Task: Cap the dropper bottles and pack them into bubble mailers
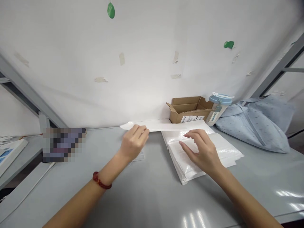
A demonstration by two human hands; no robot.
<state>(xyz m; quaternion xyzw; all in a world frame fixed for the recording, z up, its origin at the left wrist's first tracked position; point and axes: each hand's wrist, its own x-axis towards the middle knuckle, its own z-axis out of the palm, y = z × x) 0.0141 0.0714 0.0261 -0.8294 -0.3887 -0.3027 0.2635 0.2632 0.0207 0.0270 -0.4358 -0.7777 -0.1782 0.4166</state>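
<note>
My left hand (pixel 133 141) is closed in a pinch on a thin white plastic bag (pixel 161 126), held flat and edge-on above the grey table (pixel 147 193). The bag stretches rightward over a stack of white plastic bags (pixel 220 148) lying on the table. My right hand (pixel 201 152) rests on that stack with fingers spread flat, fingertips near the lifted bag's right end. A red bead bracelet (pixel 101 182) sits on my left wrist. Another small clear piece (pixel 140 156) lies under my left hand, mostly hidden.
An open cardboard box (pixel 190 109) stands against the white wall behind the stack. A cup with a blue lid (pixel 218 107) and a blue fabric bag (pixel 258 123) lie at the right. A blurred dark object (pixel 63 144) and a white cable (pixel 28 191) sit left.
</note>
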